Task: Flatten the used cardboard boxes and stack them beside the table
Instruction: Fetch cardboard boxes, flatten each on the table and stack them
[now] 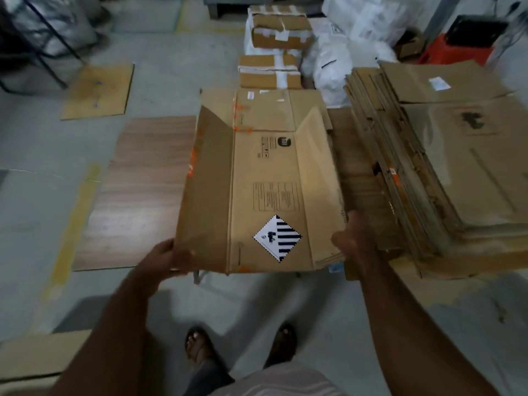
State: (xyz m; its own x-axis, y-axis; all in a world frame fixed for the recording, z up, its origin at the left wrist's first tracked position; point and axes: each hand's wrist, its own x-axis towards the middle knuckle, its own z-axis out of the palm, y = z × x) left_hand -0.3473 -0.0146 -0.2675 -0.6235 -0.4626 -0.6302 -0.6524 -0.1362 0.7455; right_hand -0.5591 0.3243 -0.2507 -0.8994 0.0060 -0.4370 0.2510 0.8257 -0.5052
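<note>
I hold a flattened brown cardboard box (pixel 265 178) in front of me, above the floor, its side flaps angled upward. A black-and-white diamond hazard label sits near its lower edge. My left hand (pixel 167 257) grips the box's lower left corner. My right hand (pixel 353 237) grips its lower right edge, thumb on top. To the right, a tall stack of flattened cardboard boxes (pixel 445 167) lies on the floor, touching the held box's right side.
A wood-grain board (pixel 140 190) lies on the floor at left, with a cardboard sheet (pixel 98 91) beyond it. Taped boxes (pixel 278 32) and white sacks (pixel 334 64) stand at the back. An orange stool (pixel 454 51) is back right. More cardboard (pixel 37 358) lies lower left.
</note>
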